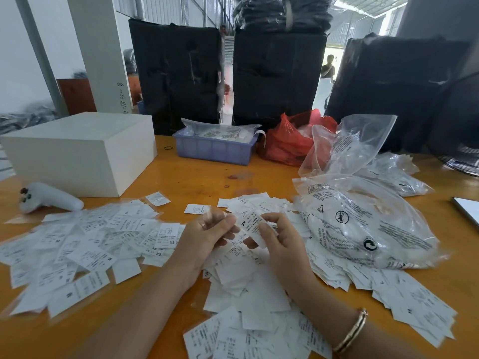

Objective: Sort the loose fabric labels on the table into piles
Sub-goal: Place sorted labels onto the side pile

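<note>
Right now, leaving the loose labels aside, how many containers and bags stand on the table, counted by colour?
White box: 1
Blue bin: 1
Red bag: 1
Clear bags: 3 that I can tell apart, the upright one, the full one and one behind; more may be hidden.
Total: 6

A garment warehouse or packing floor: tall black wrapped bales [277, 76] are standing beyond the hands, clear polybags [363, 224] are lying to their right, fabric labels [77, 244] are covering the worktable [197, 177].
</note>
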Motion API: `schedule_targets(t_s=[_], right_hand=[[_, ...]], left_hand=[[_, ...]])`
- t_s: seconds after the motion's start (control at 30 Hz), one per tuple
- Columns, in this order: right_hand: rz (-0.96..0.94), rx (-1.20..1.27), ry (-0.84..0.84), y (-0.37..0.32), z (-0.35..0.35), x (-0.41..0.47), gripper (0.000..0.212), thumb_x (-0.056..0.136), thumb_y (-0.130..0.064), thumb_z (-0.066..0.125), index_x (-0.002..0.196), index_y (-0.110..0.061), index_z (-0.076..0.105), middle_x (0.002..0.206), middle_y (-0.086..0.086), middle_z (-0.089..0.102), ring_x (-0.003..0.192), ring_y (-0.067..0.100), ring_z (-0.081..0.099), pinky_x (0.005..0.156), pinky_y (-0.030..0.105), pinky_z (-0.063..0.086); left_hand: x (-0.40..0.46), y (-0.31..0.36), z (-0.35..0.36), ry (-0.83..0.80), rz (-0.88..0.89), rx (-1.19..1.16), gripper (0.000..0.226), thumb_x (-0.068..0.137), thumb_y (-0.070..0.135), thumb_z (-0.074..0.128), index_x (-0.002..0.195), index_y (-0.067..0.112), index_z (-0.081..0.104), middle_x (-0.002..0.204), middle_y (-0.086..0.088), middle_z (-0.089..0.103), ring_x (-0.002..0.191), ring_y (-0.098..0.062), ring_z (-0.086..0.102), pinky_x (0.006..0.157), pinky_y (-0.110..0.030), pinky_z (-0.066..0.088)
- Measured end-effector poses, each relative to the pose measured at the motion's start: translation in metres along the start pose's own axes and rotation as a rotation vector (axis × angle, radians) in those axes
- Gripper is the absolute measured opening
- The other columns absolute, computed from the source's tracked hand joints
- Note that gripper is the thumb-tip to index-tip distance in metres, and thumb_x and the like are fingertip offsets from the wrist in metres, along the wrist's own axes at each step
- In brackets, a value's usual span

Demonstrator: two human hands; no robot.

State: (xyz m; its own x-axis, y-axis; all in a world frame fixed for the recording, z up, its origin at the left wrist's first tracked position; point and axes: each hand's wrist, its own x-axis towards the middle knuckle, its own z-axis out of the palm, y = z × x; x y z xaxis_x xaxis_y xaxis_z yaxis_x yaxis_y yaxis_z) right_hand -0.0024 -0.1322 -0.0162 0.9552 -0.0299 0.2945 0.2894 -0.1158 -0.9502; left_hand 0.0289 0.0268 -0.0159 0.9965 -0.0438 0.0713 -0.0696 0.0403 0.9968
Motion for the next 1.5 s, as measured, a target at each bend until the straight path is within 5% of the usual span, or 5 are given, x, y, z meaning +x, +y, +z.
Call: schedule_targets(t_s=[0.4,0.73,1.03,1.23,1.5], right_hand=[[0.038,-0.04,-0.018,0.002,0.003,0.0,0.01,0.096,-0.02,0.052,0.093,-0.027,0.058,0.081,0.002,0.073,0.073,0.015,0.072,0.067,0.045,0.055],[-0.02,0.009,-0.018,-0.003,0.0,-0.003,0.009,0.096,-0.013,0.051,0.093,-0.017,0.058,0.063,-0.009,0.067,0.055,0.0,0.064,0.05,0.012,0.044],[0.018,-0.062,-0.008,-0.002,0.003,-0.002,0.01,0.096,-0.019,0.052,0.093,-0.027,0.057,0.081,0.008,0.072,0.073,0.013,0.072,0.062,0.043,0.054],[-0.001,-0.063,0.024,-0.003,0.001,-0.003,0.011,0.097,-0.018,0.051,0.092,-0.027,0.056,0.073,-0.004,0.072,0.068,0.003,0.07,0.051,0.018,0.048],[-0.012,-0.096,0.033,-0.007,0.001,-0.004,0.009,0.097,-0.02,0.05,0.094,-0.026,0.055,0.075,0.007,0.073,0.07,0.008,0.07,0.061,0.04,0.052]], left_hand=[[-0.001,0.001,0.001,0.004,-0.001,0.013,0.034,0.072,0.045,0.07,0.087,0.015,0.069,0.078,0.002,0.074,0.068,-0.004,0.067,0.059,-0.015,0.047],[-0.001,0.0,-0.001,0.005,-0.003,0.004,0.023,0.073,0.048,0.069,0.073,0.025,0.071,0.078,0.002,0.074,0.069,-0.005,0.067,0.059,-0.014,0.047],[-0.001,0.0,0.0,-0.003,0.008,0.007,0.038,0.064,0.055,0.069,0.081,0.021,0.071,0.08,0.001,0.074,0.071,-0.006,0.068,0.058,-0.013,0.048],[-0.002,0.002,0.001,-0.006,0.003,0.016,0.039,0.067,0.053,0.067,0.087,0.02,0.069,0.083,0.003,0.075,0.073,-0.005,0.069,0.064,-0.018,0.047],[-0.001,0.001,0.0,-0.001,-0.018,-0.021,0.022,0.075,0.045,0.069,0.08,0.024,0.071,0.083,0.0,0.075,0.073,-0.007,0.069,0.068,-0.024,0.046]])
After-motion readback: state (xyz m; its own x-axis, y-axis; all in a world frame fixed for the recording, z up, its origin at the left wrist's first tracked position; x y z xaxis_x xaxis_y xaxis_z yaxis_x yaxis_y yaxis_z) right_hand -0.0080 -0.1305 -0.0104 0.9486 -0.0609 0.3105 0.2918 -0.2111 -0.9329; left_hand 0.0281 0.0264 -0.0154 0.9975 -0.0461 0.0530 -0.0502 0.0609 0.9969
